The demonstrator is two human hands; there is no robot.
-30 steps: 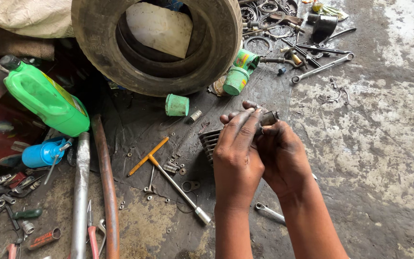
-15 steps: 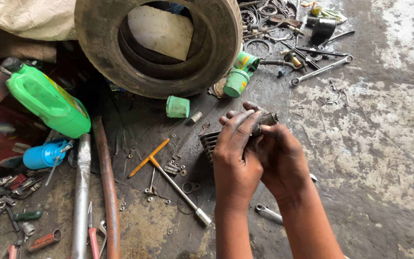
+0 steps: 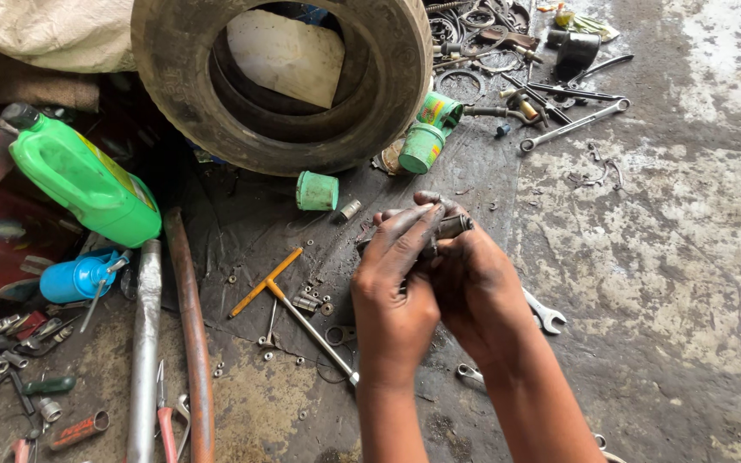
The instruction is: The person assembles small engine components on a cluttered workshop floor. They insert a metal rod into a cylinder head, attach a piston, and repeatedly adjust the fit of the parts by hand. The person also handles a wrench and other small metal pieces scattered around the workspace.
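My left hand (image 3: 394,287) and my right hand (image 3: 473,283) are pressed together over the greasy floor, both closed around a small dark metal cylindrical part (image 3: 454,226) whose end sticks out between the fingers. The finned metal piece seen under my hands earlier is now mostly hidden behind them. A T-handle wrench with an orange bar (image 3: 289,300) lies just left of my hands, with small nuts and washers (image 3: 306,302) scattered around it. An open-end spanner (image 3: 546,315) pokes out from under my right wrist.
A worn tyre (image 3: 280,77) lies at the top. A green jug (image 3: 83,176), a blue bottle (image 3: 79,276) and loose tools sit at left, with two long pipes (image 3: 169,343) beside them. Green cans (image 3: 429,133), a green cap (image 3: 316,190) and spanners (image 3: 572,127) lie at upper right.
My hands have closed tighter together and shifted slightly, covering more of the finned piece; the small cylindrical part now sticks out between my fingers.
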